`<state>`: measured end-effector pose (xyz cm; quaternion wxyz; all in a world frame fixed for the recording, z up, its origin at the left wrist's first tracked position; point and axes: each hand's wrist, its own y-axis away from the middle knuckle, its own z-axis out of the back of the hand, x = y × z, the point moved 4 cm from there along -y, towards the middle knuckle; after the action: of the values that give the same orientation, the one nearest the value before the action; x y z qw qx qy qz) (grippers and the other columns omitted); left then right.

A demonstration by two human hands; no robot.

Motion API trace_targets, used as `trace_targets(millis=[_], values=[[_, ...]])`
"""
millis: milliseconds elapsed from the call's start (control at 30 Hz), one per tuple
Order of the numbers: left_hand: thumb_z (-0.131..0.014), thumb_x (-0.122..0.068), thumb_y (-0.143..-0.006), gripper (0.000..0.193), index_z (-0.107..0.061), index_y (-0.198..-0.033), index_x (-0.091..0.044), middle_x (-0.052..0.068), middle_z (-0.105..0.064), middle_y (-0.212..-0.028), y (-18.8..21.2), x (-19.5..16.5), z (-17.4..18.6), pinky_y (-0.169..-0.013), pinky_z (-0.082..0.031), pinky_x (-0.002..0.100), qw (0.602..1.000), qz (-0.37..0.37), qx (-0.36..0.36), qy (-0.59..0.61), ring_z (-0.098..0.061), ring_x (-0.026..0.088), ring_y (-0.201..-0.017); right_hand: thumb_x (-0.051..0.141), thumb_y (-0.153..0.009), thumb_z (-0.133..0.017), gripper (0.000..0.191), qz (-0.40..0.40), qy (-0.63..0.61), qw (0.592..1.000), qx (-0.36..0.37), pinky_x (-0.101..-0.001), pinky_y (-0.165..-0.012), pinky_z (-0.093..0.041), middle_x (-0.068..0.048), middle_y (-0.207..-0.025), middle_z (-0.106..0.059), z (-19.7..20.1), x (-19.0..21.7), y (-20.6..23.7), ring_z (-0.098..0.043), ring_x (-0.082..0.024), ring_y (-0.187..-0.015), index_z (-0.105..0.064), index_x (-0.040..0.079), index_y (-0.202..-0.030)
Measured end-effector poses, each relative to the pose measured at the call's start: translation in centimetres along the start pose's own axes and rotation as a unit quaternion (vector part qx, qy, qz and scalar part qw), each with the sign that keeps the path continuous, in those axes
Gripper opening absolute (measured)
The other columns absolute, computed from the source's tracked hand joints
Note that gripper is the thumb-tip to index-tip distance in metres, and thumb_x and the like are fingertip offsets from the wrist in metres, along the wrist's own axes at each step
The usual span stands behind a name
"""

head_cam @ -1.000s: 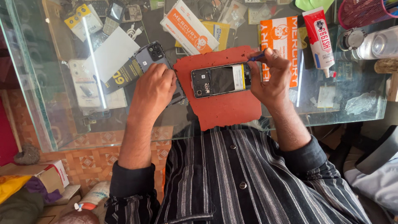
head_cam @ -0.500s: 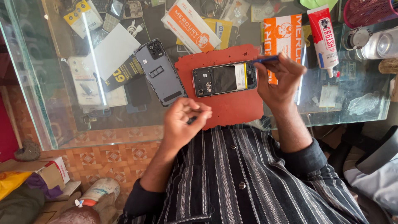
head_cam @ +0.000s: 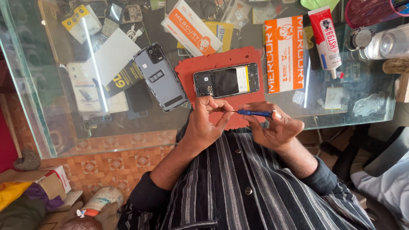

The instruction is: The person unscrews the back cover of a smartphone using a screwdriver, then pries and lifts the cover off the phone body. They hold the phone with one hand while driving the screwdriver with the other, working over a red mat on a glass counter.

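In the middle of the frame, the right hand (head_cam: 277, 127) holds a blue screwdriver (head_cam: 254, 113). The left hand (head_cam: 208, 121) pinches its tip. Probably a screw swap; the open phone (head_cam: 226, 81) waits above on the red mat (head_cam: 221, 61).

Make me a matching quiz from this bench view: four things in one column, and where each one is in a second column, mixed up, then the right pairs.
1. blue screwdriver
2. opened phone
3. grey back cover
4. glue tube

a. on the glass, left of the red mat
b. in the right hand, tip at the left hand
c. on the red mat
d. far right, beside the orange box

Pairs: 1-b, 2-c, 3-a, 4-d
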<state>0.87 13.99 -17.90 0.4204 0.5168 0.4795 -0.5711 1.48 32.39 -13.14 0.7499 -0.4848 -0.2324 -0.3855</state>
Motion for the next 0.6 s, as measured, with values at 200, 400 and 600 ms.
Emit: trace_targets(millis=[200, 400, 600], values=[[-0.072, 0.009, -0.095, 0.046, -0.031, -0.112, -0.005, 0.014, -0.071, -0.1, 0.2, 0.5, -0.4, -0.089, -0.062, 0.032, 1.0, -0.001, 0.016, -0.022, -0.076, 0.021, -0.095, -0.013, -0.088, -0.073, 0.078, -0.012, 0.003, 1.0, 0.013, -0.0437, -0.078, -0.066, -0.024, -0.104, -0.072, -0.2, 0.7, -0.2, -0.078, -0.037, -0.089, -0.026, 0.02, -0.141], [-0.074, 0.006, -0.092, 0.044, -0.036, -0.112, -0.003, 0.016, -0.073, -0.102, -0.5, 0.6, -0.8, -0.085, -0.061, 0.033, 0.994, -0.029, 0.035, -0.1, -0.076, 0.025, -0.094, -0.014, -0.086, -0.065, 0.078, 0.076, -0.009, 0.98, 0.184, -0.0509, -0.083, -0.065, -0.032, -0.12, -0.065, 0.4, 1.7, -0.8, -0.072, -0.051, -0.105, -0.026, 0.018, -0.145], [-0.075, 0.001, -0.094, 0.044, -0.037, -0.116, -0.001, 0.012, -0.074, -0.1, -3.1, -0.8, -1.3, -0.066, -0.056, 0.034, 0.991, 0.003, 0.06, -0.119, -0.071, 0.023, -0.074, -0.024, -0.092, -0.061, 0.092, 0.017, 0.05, 0.995, 0.087, -0.0459, -0.083, -0.065, -0.02, -0.126, -0.068, 0.0, -0.2, -1.4, -0.074, -0.04, -0.109, -0.02, 0.028, -0.155]])
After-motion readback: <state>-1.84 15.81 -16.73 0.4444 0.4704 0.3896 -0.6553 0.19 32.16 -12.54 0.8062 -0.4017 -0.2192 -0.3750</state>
